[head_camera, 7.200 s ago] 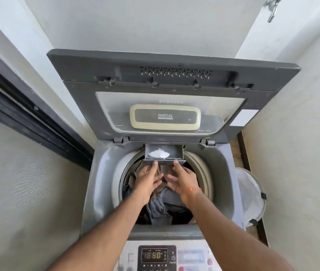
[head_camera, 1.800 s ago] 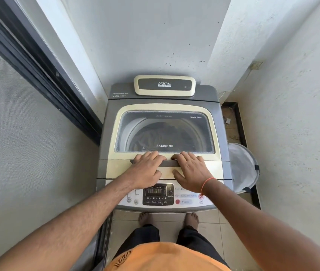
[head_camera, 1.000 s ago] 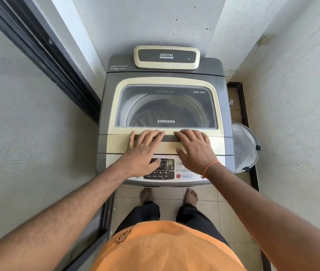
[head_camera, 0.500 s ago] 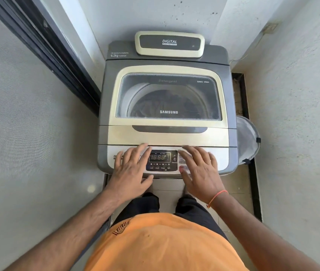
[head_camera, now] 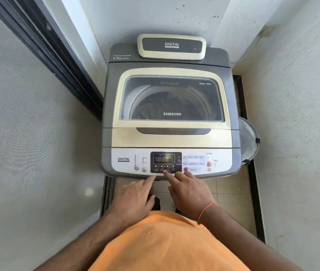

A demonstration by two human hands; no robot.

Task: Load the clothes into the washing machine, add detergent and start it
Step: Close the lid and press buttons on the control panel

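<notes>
L hand (head_camera: 133, 196): forefinger out, other fingers loosely curled, holding nothing, tip at panel's (head_camera: 127, 163) front lip. R hand (head_camera: 190, 194): fingers spread, empty, forefinger tip on buttons below display (head_camera: 164, 159). Start button (head_camera: 209, 164) lies up and to the right of R hand, which is nearer. Lid (head_camera: 171, 137) shut, clothes (head_camera: 167, 105) inside washer (head_camera: 108, 106).

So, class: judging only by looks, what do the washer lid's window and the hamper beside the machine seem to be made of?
Lid window: tinted glass, glossy; it is see-through and printed "Safety Glass". Hamper: probably white mesh fabric with dark trim, matte; only its edge shows past the washing machine, so this is less certain.
</notes>
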